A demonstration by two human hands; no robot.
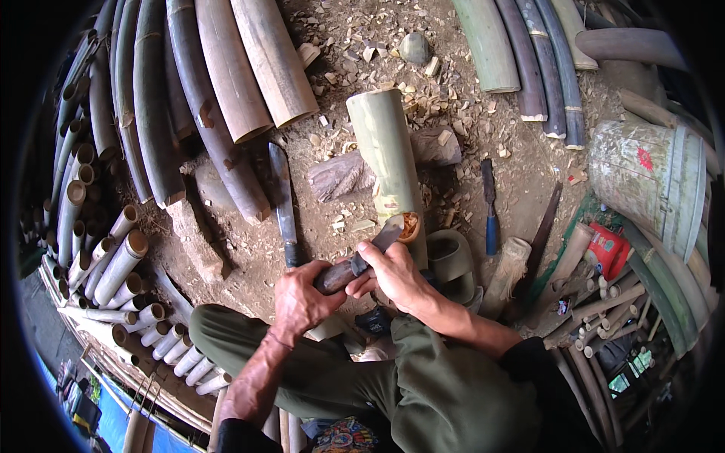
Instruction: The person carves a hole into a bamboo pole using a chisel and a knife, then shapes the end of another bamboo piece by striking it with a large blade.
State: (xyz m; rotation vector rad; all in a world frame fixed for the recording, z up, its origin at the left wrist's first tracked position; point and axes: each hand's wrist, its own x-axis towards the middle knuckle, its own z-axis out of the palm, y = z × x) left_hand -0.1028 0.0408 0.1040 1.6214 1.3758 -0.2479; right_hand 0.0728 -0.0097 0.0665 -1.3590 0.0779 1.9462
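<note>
My left hand is closed round the dark wooden handle of a short, broad-bladed knife. My right hand also grips the knife, where handle and blade meet, its thumb lying along the blade. The blade tip touches or nearly touches a hollow with orange-brown insides on a pale green bamboo tube. This tube rests across a rough log, its far end raised. Whether the blade is cutting in cannot be seen.
A machete lies to the left, a blue-handled chisel to the right. Bamboo poles and stacked cut tubes fill the left side. At right are a dirty white bucket, a red packet and bamboo pieces. Chips litter the ground.
</note>
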